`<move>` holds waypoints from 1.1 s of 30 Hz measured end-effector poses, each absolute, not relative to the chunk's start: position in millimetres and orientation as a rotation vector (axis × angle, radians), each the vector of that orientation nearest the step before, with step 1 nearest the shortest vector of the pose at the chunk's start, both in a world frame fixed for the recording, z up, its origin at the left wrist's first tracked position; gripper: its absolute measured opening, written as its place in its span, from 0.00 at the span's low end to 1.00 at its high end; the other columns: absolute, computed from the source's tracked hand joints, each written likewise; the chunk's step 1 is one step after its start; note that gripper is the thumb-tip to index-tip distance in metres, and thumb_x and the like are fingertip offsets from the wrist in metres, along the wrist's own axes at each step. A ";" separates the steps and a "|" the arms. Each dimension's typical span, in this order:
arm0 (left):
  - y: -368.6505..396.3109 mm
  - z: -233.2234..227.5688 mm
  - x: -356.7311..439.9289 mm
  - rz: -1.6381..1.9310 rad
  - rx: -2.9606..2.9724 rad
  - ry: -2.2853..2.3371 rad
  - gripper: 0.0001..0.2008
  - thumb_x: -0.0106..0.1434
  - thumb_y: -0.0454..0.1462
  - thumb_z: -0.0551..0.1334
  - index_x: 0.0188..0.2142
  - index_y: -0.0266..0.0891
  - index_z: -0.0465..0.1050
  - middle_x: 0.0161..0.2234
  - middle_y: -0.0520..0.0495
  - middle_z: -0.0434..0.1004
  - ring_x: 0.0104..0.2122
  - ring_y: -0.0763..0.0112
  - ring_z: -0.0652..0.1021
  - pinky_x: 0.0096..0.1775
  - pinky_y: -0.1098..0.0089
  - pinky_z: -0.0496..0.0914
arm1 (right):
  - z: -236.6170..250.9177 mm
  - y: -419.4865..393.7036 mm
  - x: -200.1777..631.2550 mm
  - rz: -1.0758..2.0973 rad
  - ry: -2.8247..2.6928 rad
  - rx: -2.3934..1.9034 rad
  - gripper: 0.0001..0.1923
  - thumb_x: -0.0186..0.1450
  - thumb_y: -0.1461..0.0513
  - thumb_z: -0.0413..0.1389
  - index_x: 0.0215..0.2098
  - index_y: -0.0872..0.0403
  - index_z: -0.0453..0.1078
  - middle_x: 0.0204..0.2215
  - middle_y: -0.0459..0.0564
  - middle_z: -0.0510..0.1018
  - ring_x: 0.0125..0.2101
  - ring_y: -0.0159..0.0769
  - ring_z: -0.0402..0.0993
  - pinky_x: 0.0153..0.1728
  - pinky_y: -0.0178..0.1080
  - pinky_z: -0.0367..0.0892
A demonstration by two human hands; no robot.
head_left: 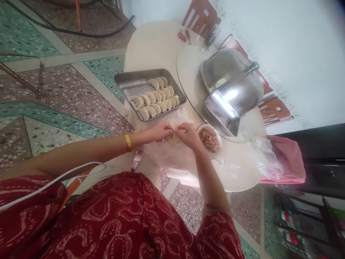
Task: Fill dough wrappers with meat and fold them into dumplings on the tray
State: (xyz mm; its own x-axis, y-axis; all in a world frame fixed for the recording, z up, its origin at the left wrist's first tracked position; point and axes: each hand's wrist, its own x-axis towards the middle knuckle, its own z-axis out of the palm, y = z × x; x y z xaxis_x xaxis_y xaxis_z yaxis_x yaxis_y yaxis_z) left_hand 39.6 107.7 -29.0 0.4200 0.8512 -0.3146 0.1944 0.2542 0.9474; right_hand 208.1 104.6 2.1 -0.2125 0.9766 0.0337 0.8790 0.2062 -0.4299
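Note:
Between my two hands, above the near edge of the table, is a round dumpling wrapper (175, 137). My left hand (161, 131) pinches its left side with thumb and finger. On the other side my right hand (186, 133) pinches it too, fingertips close to the left ones. Whether filling lies inside is hidden by the fingers. Just right of my right hand stands a white bowl (215, 154) of minced filling (208, 139). Beyond my left hand, a metal tray (124, 80) holds rows of folded dumplings (159, 96).
A glass turntable (185, 68) carries a large perforated steel pot or strainer (229, 72) and a rectangular metal tray (223, 111). Red scissors (182, 35) lie at the table's far side. A clear plastic bag (269, 162) and pink cloth (288, 158) sit at the right.

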 end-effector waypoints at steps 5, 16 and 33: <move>108.2 -28.1 39.5 0.587 1.238 1.082 0.02 0.59 0.34 0.61 0.30 0.38 0.70 0.19 0.56 0.66 0.13 0.80 0.65 0.14 0.78 0.57 | 1.2 111.1 211.6 0.587 -2.210 -1.717 0.09 0.58 0.64 0.55 0.23 0.53 0.74 0.26 0.46 0.76 0.32 0.35 0.71 0.38 0.38 0.65; 115.7 -34.2 44.4 0.576 1.168 1.069 0.12 0.61 0.38 0.60 0.22 0.39 0.63 0.16 0.55 0.64 0.12 0.80 0.62 0.14 0.76 0.54 | -1.9 112.5 212.3 0.627 -2.189 -1.696 0.08 0.59 0.63 0.54 0.24 0.53 0.73 0.27 0.47 0.75 0.33 0.36 0.68 0.41 0.40 0.64; 114.5 -37.7 42.2 0.561 1.237 1.084 0.07 0.53 0.37 0.64 0.23 0.39 0.66 0.14 0.56 0.61 0.14 0.78 0.62 0.15 0.76 0.53 | 0.4 114.5 210.1 0.719 -2.191 -1.660 0.12 0.58 0.62 0.51 0.18 0.53 0.65 0.18 0.42 0.67 0.26 0.31 0.63 0.31 0.35 0.57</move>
